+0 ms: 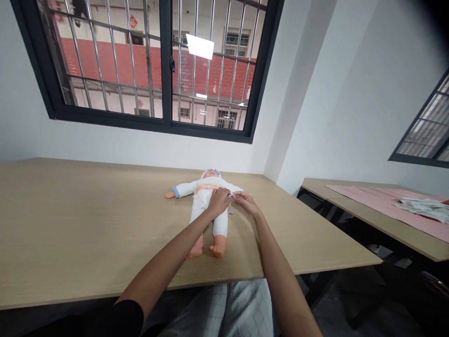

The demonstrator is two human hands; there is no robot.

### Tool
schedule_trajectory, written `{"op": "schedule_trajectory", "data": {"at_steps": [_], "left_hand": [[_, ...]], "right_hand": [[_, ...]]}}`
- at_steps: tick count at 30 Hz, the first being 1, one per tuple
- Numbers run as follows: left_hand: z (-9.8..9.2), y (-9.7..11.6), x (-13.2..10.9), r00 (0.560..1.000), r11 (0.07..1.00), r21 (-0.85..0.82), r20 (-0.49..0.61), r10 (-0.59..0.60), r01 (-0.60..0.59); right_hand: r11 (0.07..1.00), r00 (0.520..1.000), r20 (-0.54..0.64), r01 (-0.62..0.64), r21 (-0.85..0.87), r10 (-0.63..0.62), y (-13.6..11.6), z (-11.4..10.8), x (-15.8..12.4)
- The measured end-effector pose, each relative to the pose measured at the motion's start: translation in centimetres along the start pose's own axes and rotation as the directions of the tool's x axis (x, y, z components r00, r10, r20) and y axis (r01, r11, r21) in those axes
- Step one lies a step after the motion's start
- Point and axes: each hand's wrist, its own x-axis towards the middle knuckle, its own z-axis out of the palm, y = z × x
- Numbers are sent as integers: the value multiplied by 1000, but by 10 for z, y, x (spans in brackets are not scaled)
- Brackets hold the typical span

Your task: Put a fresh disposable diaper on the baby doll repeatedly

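A baby doll point(199, 201) lies on its back on the wooden table, feet toward me, in white clothes with a blue cuff and a white hat. Over the doll's right-hand side of the waist, my left hand point(220, 200) is closed, its fingertips at a thin white strip point(230, 194) that looks like a cloth tie. My right hand point(245, 202) pinches the same strip just beside the doll. Fingers of both hands nearly meet there. A small pale end point(230, 210) hangs below them; the rest of the strip is hidden by my fingers.
The table point(87, 224) reaches back to the wall under a barred window point(164, 126). To the right, past a gap, a second table point(315, 186) carries a pink cloth point(368, 199) and a crumpled white patterned cloth point(424, 208). My lap is below the near edge.
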Motion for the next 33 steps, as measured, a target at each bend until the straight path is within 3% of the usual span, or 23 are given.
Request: {"op": "schedule_trajectory", "data": {"at_steps": [8,33], "left_hand": [[-3,2,-1,1000,997,-79,-5,-3,3],[-6,5,-2,1000,1000,12,12,9,-9]], "right_hand": [[993,993,-83,74,-89,-82,2,-6,3],[963,993,-32,104,-249,-116,-3,0,0]]}}
